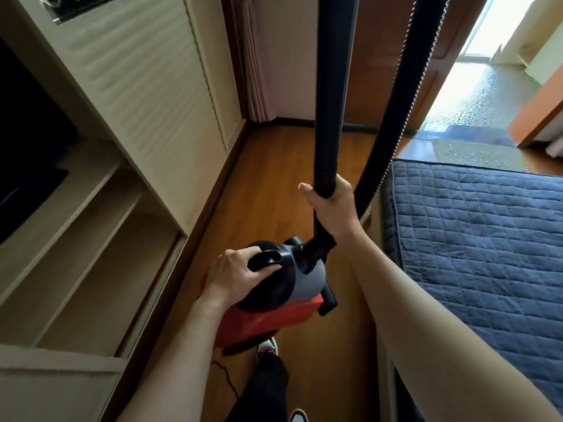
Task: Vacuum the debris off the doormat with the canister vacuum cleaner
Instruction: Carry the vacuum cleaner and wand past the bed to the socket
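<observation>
Vacuum (304,281) hangs low over the floor (274,184), left of the bed (472,239). Your left hand (234,277) curls round its handle (265,260); your right hand (333,205), just above, clamps the wand (332,86).

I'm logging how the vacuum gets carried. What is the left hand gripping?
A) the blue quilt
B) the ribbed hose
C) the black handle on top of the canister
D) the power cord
C: the left hand curls round the black handle atop the red canister, while the right hand holds the wand.
</observation>
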A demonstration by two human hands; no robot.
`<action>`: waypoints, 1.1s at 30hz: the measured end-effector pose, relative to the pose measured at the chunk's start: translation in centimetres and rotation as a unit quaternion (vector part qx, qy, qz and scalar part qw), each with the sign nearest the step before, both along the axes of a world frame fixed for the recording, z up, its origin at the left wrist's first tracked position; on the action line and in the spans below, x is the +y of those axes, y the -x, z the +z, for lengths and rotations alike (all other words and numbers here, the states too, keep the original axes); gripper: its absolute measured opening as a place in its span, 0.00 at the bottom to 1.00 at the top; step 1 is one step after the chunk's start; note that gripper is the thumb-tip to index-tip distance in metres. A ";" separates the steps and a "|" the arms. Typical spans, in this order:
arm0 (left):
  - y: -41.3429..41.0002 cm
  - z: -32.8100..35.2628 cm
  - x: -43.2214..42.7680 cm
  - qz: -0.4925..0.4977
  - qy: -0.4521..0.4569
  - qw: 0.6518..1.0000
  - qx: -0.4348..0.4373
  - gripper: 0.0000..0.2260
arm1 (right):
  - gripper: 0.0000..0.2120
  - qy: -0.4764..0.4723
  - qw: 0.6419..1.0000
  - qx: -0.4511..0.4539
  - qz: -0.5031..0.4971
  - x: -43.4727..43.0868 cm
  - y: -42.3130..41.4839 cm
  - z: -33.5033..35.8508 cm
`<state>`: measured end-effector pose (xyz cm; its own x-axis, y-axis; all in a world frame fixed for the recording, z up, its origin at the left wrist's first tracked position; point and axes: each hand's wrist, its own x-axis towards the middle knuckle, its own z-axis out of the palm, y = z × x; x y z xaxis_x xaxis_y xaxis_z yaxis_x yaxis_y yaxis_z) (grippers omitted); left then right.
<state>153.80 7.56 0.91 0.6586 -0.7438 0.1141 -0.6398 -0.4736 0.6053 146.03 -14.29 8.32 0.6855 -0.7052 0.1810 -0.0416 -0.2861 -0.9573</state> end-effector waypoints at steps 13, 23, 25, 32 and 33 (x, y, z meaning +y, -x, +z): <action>-15.9 -1.0 -16.4 -0.065 -0.006 0.998 0.004 0.22 | 0.13 0.016 0.997 0.009 -0.069 -14.5 -13.4 -0.3; -26.5 0.1 -27.1 -0.093 -0.014 0.995 -0.025 0.22 | 0.13 0.029 0.994 -0.003 -0.104 -24.5 -22.6 0.1; -28.0 -0.1 -28.9 -0.093 -0.006 0.996 -0.013 0.23 | 0.15 0.032 0.994 -0.008 -0.107 -26.4 -24.1 0.1; -32.2 -0.5 -36.6 -0.102 -0.005 0.995 0.001 0.21 | 0.16 0.036 0.994 -0.007 -0.103 -34.0 -28.2 -0.4; -32.7 -0.6 -37.9 -0.104 -0.006 0.995 0.000 0.21 | 0.15 0.037 0.994 -0.006 -0.103 -35.3 -28.7 -0.5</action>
